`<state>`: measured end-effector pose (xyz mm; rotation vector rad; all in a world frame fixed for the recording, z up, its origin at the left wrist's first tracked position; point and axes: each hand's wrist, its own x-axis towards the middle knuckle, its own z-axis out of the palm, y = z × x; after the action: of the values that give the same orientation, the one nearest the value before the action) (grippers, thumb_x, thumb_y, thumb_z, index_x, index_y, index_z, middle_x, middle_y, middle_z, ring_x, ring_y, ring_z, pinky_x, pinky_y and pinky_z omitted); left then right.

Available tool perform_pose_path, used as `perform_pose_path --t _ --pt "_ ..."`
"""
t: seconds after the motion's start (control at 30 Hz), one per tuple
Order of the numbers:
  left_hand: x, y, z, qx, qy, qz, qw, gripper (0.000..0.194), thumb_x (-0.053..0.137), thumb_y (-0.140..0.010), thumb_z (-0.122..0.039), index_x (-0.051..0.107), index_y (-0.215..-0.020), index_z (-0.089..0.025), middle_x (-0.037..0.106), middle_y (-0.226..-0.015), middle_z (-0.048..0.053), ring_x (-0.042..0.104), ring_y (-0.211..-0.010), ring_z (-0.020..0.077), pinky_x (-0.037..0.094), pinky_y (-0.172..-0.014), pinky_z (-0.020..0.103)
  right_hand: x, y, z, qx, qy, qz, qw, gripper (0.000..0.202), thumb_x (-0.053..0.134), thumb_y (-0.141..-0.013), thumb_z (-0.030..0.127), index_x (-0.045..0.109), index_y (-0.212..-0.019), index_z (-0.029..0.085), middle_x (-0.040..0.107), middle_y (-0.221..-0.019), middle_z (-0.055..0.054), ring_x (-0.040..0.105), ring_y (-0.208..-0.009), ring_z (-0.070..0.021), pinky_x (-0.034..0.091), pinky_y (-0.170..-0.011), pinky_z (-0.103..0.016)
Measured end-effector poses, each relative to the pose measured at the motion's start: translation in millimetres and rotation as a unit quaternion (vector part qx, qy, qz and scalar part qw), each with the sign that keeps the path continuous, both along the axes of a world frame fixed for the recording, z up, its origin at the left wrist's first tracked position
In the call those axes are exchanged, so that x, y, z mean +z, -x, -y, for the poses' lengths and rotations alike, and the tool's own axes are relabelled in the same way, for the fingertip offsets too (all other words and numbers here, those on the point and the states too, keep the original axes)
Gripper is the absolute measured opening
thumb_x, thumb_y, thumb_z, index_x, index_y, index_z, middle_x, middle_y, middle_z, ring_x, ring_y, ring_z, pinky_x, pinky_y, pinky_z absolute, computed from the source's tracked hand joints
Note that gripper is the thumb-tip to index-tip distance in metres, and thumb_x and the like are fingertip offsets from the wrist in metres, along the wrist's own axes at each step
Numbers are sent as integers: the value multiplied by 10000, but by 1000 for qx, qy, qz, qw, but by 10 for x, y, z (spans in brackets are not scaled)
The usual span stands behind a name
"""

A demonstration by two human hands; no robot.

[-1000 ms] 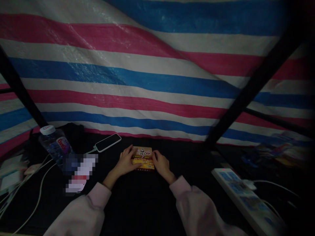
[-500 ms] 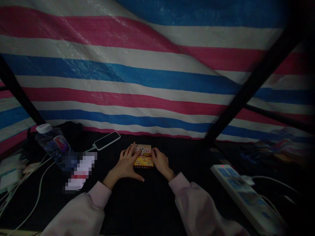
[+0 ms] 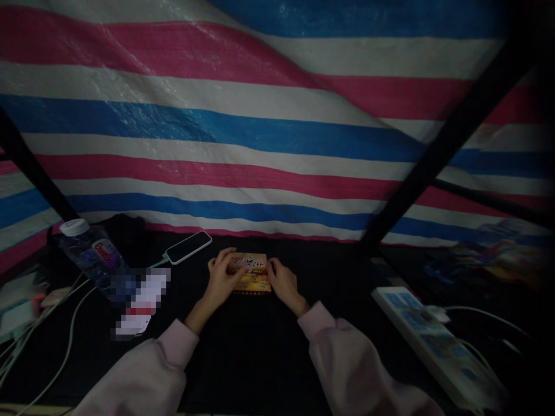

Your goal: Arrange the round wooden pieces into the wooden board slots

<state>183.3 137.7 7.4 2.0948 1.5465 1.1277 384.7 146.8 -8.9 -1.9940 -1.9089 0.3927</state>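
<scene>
A small cardboard box [image 3: 255,281] with a brown and yellow front and dark and red lettering is between my hands on the black tabletop. My left hand [image 3: 222,281] grips its left side, the fingers bent at the far left corner and the thumb laid across the front. On the other side, my right hand [image 3: 284,284] holds the right edge with curled fingers. Part of the box's left side is hidden behind my left hand. I cannot tell whether the box is lifted off the surface.
A charging phone [image 3: 189,248] lies behind my left hand. Further left are a tilted clear bottle [image 3: 97,254], a blurred-out pale item [image 3: 145,300] and white cables [image 3: 71,341]. A power strip [image 3: 433,341] lies to the right. Striped sheeting [image 3: 260,133] hangs behind, with a black pole [image 3: 433,150].
My left thumb has moved up from the near side onto the box's front, and the left fingers have bent round its side. My right hand stays on the right edge.
</scene>
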Motion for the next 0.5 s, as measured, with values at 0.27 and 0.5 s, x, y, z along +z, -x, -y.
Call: perform_pose_path --t 0.27,0.5 --pt "-127 151 -127 152 -2 146 978 591 440 -860 -320 278 -1395 -125 623 -697 0 590 -642 153 444 -662 277 -5 1 13 0 -15 3 1000 311 276 -947 367 527 -1075 235 686 -931 -33 642 -847 -172 366 -635 -244" --pt "-244 70 -182 96 101 37 990 711 372 -883 -368 -3 -1458 -179 264 -1480 167 243 -1363 251 223 -1047 507 1 -11 9 5 -17 -2 1000 309 278 -947 359 524 -1080 229 690 -921 -44 646 -834 -182 369 -636 -255"
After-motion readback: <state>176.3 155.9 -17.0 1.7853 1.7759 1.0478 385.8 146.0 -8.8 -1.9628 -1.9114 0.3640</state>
